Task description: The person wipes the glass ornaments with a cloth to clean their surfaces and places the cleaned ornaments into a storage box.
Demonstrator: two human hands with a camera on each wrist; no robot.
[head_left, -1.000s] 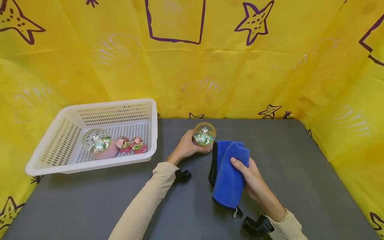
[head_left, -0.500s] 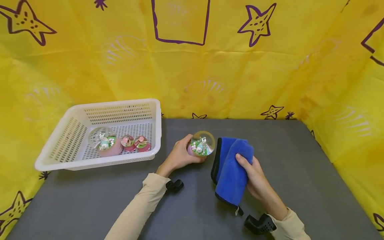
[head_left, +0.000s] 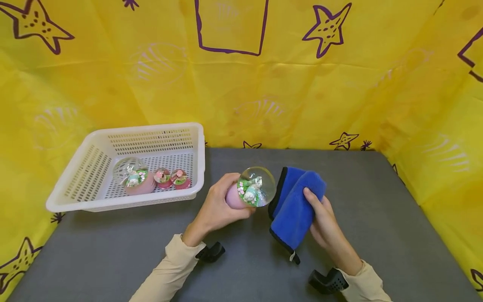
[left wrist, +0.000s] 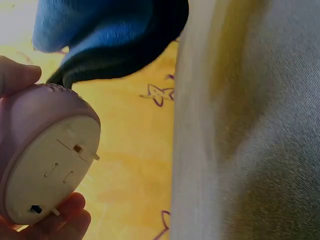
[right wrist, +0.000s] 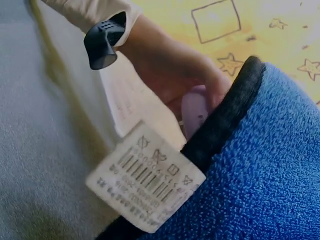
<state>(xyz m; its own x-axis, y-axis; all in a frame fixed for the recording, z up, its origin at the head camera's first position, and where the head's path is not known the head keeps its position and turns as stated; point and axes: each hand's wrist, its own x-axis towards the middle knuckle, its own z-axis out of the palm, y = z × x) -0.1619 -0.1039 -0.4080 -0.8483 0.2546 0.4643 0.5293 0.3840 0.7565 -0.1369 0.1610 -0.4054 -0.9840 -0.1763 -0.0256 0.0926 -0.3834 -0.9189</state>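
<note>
In the head view my left hand (head_left: 216, 208) grips a snow globe (head_left: 256, 187) by its pink base, the clear dome tilted toward the right. A small figure with green and white flowers sits inside the dome. The left wrist view shows the flat cream underside (left wrist: 55, 170) of that base, with thumb and fingers around its sides. My right hand (head_left: 323, 222) holds a folded blue cloth (head_left: 296, 209) with black edging, just right of the dome. A white printed label (right wrist: 145, 177) hangs from the cloth in the right wrist view.
At the left stands a white perforated basket (head_left: 68, 205). Inside lie a larger snow globe with a pink base (head_left: 140, 188) and two small globes, one (head_left: 163, 178) beside the other (head_left: 180, 179). A yellow patterned curtain (head_left: 226, 96) borders the grey table (head_left: 358, 188).
My left hand has drawn the snow globe nearer and tipped its dome from upright over to the right. My right hand and the cloth have shifted slightly right and up.
</note>
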